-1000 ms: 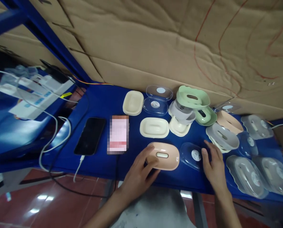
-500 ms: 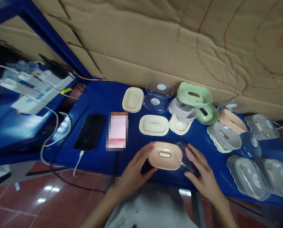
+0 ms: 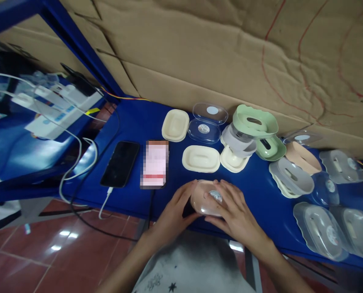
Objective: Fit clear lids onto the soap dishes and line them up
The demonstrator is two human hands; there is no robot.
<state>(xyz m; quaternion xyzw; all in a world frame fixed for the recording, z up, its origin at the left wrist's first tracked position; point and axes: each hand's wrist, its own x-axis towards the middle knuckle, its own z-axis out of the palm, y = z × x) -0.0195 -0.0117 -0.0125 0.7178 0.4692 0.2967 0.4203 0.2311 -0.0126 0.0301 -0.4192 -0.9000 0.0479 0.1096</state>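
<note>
A peach soap dish (image 3: 198,194) lies near the table's front edge, in front of my body. Fingers and thumb of my left hand (image 3: 174,208) curve round its left end. My right hand (image 3: 236,209) grips a clear lid (image 3: 214,196) with a round sticker, which now lies over the dish. Its fingers hide the right side of both; whether the lid is fully seated I cannot tell. Just beyond sit a cream tray (image 3: 201,159) and another cream tray (image 3: 175,125). Clear lids (image 3: 204,131) rest beside them.
On the right are stacked green (image 3: 254,120) and grey soap dish parts (image 3: 292,175), a peach piece (image 3: 303,156) and lidded grey dishes (image 3: 321,232). To the left lie a black phone (image 3: 120,164), a blurred-screen phone (image 3: 155,164), cables and a power strip (image 3: 62,116). Cardboard (image 3: 199,53) stands behind.
My right hand has moved left with the clear lid, from beside the peach soap dish to on top of it. My left hand stays at the dish's left end. The view has shifted slightly.
</note>
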